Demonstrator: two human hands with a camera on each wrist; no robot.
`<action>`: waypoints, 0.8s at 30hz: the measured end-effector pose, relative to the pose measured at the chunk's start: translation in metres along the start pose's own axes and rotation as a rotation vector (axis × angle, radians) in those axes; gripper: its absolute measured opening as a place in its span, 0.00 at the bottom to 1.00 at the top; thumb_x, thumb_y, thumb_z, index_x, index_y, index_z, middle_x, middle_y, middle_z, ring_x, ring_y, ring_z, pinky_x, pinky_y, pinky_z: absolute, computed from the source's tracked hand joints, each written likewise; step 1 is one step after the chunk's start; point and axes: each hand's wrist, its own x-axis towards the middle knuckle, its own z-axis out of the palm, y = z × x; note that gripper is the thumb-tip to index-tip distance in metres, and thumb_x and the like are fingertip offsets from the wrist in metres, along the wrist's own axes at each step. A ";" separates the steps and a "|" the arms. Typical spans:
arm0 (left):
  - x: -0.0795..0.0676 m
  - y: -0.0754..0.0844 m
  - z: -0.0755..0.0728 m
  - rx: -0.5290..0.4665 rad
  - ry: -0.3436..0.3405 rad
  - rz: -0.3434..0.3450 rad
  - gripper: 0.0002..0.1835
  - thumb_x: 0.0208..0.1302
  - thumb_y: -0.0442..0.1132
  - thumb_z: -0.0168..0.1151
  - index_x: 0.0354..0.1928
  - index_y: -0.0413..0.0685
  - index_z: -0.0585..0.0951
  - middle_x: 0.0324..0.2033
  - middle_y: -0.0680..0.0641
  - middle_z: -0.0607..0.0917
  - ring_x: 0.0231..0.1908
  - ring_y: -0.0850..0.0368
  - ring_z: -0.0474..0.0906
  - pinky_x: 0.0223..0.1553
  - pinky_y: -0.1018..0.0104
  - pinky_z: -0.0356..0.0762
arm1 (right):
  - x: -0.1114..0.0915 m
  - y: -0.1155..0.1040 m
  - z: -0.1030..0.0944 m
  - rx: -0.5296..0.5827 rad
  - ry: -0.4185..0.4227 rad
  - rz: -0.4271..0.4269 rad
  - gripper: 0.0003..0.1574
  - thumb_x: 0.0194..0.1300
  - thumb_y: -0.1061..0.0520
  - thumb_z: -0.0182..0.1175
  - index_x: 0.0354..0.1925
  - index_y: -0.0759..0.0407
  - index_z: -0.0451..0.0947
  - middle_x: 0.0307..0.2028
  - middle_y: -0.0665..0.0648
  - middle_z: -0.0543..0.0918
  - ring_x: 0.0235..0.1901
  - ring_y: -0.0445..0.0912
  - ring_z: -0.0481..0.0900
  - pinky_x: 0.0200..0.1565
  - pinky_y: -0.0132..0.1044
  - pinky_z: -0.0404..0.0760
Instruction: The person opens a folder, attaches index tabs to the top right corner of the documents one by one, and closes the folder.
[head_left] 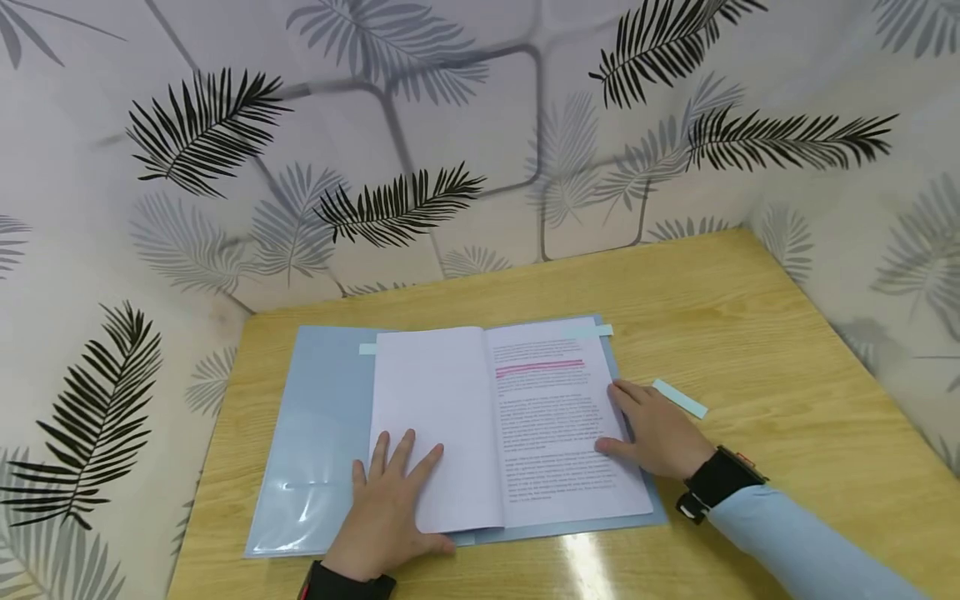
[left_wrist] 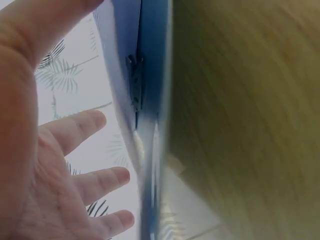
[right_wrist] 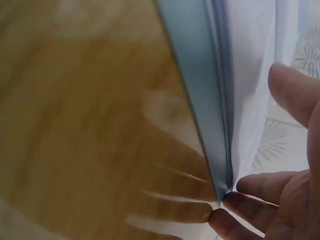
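Observation:
A light blue folder [head_left: 311, 425] lies open on the wooden table, holding a stack of white sheets. On the left side of the stack is a blank page [head_left: 435, 392]; on the right, a printed page [head_left: 555, 425] bears a pink highlighter mark near its top. My left hand [head_left: 390, 508] rests with spread fingers over the lower left of the blank page. Along the right edge of the printed page my right hand [head_left: 660, 429] touches the paper, thumb over the page and fingertips [right_wrist: 232, 200] at the folder's edge. Neither hand grips anything.
One pale blue strip [head_left: 679, 398] lies on the wooden table [head_left: 750, 333] beyond the right hand. Other pale strips stick out at the top left [head_left: 367, 349] and top right [head_left: 605, 331] of the pages. A leaf-patterned curtain [head_left: 480, 125] surrounds the table's back and sides.

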 end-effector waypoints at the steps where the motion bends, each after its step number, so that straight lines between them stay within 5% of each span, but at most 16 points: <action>1: 0.000 0.000 0.001 -0.010 -0.005 -0.002 0.64 0.22 0.76 0.71 0.70 0.61 0.67 0.71 0.37 0.57 0.70 0.29 0.41 0.54 0.20 0.46 | -0.001 0.000 0.001 -0.017 0.004 -0.007 0.57 0.56 0.33 0.65 0.67 0.70 0.62 0.66 0.69 0.66 0.62 0.67 0.65 0.60 0.59 0.65; 9: -0.001 0.000 0.008 -0.029 0.003 -0.041 0.64 0.22 0.75 0.73 0.70 0.60 0.66 0.71 0.37 0.57 0.70 0.28 0.42 0.57 0.24 0.47 | -0.001 -0.003 0.009 -0.152 0.026 -0.022 0.61 0.52 0.28 0.65 0.67 0.70 0.64 0.66 0.69 0.65 0.61 0.66 0.64 0.56 0.63 0.67; 24: -0.002 0.001 0.013 -0.045 0.049 -0.048 0.64 0.22 0.72 0.76 0.70 0.58 0.67 0.70 0.36 0.59 0.69 0.26 0.41 0.59 0.24 0.46 | 0.000 -0.008 0.005 -0.129 0.034 -0.012 0.59 0.50 0.33 0.69 0.65 0.71 0.65 0.64 0.70 0.66 0.60 0.68 0.64 0.58 0.62 0.65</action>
